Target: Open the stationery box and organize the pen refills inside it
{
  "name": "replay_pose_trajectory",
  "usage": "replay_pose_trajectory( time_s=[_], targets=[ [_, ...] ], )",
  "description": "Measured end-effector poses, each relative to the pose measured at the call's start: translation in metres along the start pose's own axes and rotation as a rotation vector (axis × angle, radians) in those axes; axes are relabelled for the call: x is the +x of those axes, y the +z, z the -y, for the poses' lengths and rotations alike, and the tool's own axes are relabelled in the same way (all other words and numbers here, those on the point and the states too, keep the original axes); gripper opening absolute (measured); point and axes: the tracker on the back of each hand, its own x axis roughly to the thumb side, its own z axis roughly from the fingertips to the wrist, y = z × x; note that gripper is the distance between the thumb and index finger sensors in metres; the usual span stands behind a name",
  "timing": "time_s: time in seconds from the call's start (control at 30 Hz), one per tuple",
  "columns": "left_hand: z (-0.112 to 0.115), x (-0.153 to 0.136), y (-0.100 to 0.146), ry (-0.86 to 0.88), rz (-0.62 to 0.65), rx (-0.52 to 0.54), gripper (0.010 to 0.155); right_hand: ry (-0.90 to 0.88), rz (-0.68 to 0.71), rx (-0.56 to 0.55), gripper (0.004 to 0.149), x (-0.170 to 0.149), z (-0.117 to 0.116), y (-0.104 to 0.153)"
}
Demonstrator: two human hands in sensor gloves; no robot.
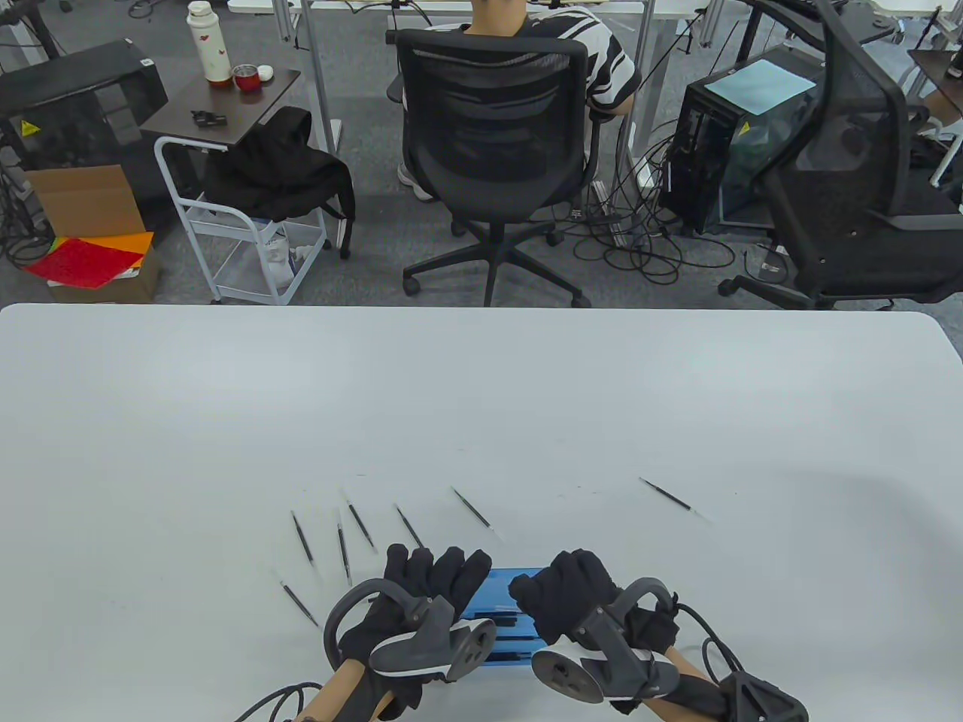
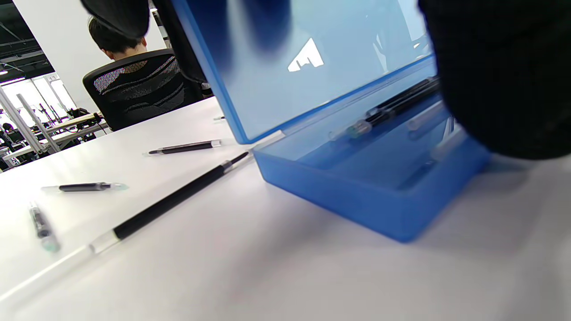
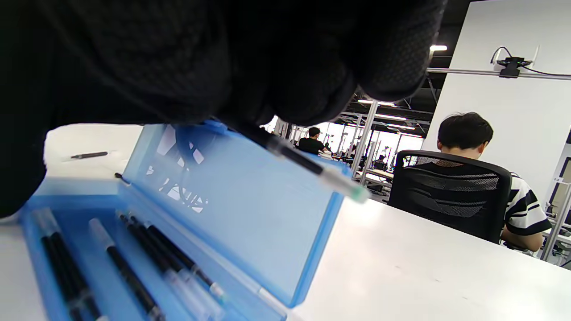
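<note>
Your right hand (image 1: 566,596) pinches a pen refill (image 3: 312,167) over the open blue stationery box (image 2: 366,187) at the table's (image 1: 481,406) near edge; your left hand's (image 1: 421,594) straight fingers prop its lid (image 2: 285,67).

A: Is any lettering showing on the blue stationery box (image 2: 357,196) or the pen refills (image 2: 178,198)?

B: None is reading clearly. A yellow warning triangle is showing on the black case (image 1: 28,128) at far left, and another on the computer tower (image 1: 744,128) at far right; their symbols are too small to read.
</note>
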Motion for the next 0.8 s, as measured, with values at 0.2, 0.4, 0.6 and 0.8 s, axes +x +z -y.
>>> replay_pose_trajectory(
  time_s=[0.2,0.4,0.6,0.8],
  targets=[
    [0.0,0.0,0.0,0.0,0.002,0.0,0.133,0.014,0.046,0.047,0.057,0.019,-0.016,0.001],
    [0.0,-0.001,0.0,0.001,0.002,0.0,0.133,0.063,0.055,0.075,0.057,0.036,-0.031,-0.002],
    [-0.001,0.0,0.0,-0.006,-0.003,0.001,0.133,0.11,0.071,0.086,0.057,0.048,-0.041,-0.005],
    [0.0,0.0,-0.001,-0.001,-0.001,0.0,0.133,0.111,0.069,0.078,0.058,0.051,-0.046,-0.007]
  ],
)
